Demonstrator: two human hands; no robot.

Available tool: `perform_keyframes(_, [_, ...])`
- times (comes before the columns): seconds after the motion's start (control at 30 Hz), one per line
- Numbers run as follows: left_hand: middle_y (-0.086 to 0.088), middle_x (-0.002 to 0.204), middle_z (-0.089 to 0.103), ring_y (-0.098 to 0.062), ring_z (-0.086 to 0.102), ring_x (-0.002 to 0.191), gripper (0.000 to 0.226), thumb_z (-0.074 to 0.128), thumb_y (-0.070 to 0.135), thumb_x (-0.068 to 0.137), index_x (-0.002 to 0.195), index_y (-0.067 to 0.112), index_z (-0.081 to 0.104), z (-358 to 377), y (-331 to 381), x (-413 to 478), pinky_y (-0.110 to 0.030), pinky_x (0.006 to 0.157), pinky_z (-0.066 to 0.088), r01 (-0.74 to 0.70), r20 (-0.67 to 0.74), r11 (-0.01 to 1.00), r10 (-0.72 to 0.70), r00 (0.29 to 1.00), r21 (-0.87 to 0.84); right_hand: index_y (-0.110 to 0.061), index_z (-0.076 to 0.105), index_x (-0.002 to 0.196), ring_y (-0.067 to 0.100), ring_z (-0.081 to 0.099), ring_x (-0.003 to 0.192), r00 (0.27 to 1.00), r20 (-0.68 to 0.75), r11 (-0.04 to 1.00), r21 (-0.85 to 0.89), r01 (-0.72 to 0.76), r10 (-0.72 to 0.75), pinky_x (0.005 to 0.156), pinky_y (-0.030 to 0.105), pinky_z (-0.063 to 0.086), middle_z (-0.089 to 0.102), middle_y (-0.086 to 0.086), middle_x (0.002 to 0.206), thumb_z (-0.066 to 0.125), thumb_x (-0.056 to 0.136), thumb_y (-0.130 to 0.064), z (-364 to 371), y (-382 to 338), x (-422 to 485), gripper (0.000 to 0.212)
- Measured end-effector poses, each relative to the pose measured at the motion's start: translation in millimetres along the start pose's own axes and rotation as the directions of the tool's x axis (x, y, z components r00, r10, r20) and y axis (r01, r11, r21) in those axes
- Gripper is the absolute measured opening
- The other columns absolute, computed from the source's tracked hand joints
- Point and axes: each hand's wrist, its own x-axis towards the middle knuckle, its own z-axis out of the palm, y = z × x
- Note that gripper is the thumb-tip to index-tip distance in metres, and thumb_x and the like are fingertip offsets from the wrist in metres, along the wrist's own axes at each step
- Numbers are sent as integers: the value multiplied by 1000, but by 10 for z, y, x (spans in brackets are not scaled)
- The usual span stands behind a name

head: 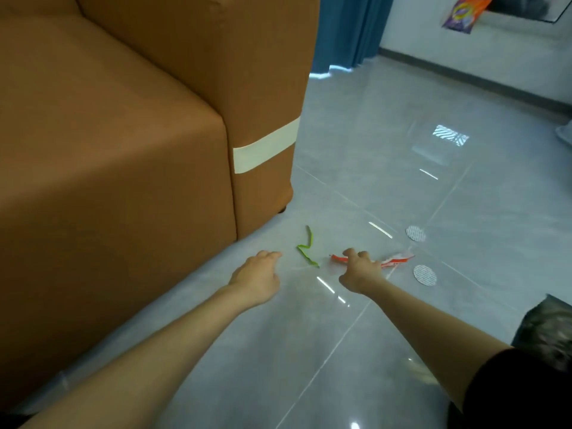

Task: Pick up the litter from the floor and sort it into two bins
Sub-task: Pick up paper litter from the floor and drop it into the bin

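My right hand [360, 272] is low over the floor [356, 351], a little right of the middle of the frame. Its fingers are curled down on the red wrapper [394, 262]. I cannot tell if they really pinch it or only touch it, because the knuckles hide the contact. The wrapper lies flat; one red end shows to the left of the fingers, and a longer red and white end shows to the right.

My left hand [258, 275] is just left of the middle. Its fingers are loosely bent and it holds nothing. The fingertips point at the green strip [310, 238] and are near it, but not touching. This strip is thin and bent in a zigzag, and it lies on the floor between the two hands, a little higher in the frame.

Two white discs lie right of the wrapper: the upper disc [415, 233] and the lower disc [424, 274], both apart from it.

A brown sofa [123, 150] fills the left half, with a band of pale tape [266, 147] on its corner. A blue curtain [349, 29] hangs at the top centre. A colourful packet [464, 13] is in the upper right corner. A dark crumpled bag [548, 329] is at the lower right edge, above my black sleeve [520, 391].
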Motion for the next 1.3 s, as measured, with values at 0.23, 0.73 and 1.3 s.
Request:
perform_keyframes(0.23, [-4,153,24,-26,30,137,59,40,10,90,147,15,24,492,162,694,-38,112,29,-68,103,996,61,993,65,-24,26,145,31,10,143,991,-18,991,-14,-133,133,108,50,27,15,3,154,51,87,-15,261,513,540,64])
perform_keyframes(0.73, [-9,142,35,-28,23,138,40,45,4,87,126,11,43,1146,209,1475,-37,109,29,-95,48,975,87,995,201,-11,61,79,30,57,86,976,-179,934,310,175,-124,69,30,39,64,13,90,58,75,-6,790,669,556,7])
perform_keyframes(1.3, [-8,120,52,-26,41,118,18,53,24,93,108,17,61,1377,-133,945,-30,96,35,39,-22,995,-37,999,97,-12,63,113,15,57,82,957,-279,792,601,107,82,70,20,40,65,0,104,61,85,-16,881,432,239,29])
